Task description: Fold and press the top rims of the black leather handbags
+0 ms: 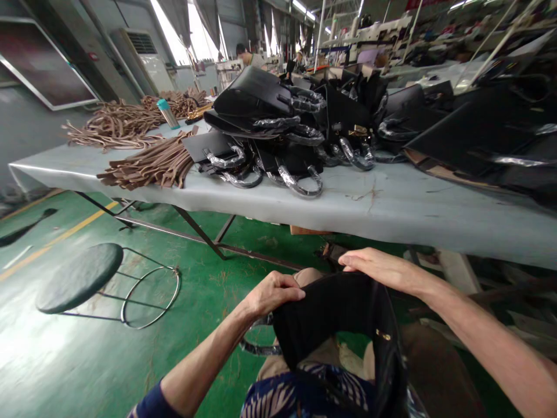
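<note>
Black bag (343,313), left hand (274,293) fingers pinching near rim, right hand (383,270) fingers flat atop far rim

One head-worn view looks forward and down from a seated height, close over the hands (331,281) in the lap, with the long surface (391,209) and workshop stretching ahead.

We can read no lettering anywhere: the black bag (343,313) near us shows none, and the red banner (424,4) far right is blurred.
</note>
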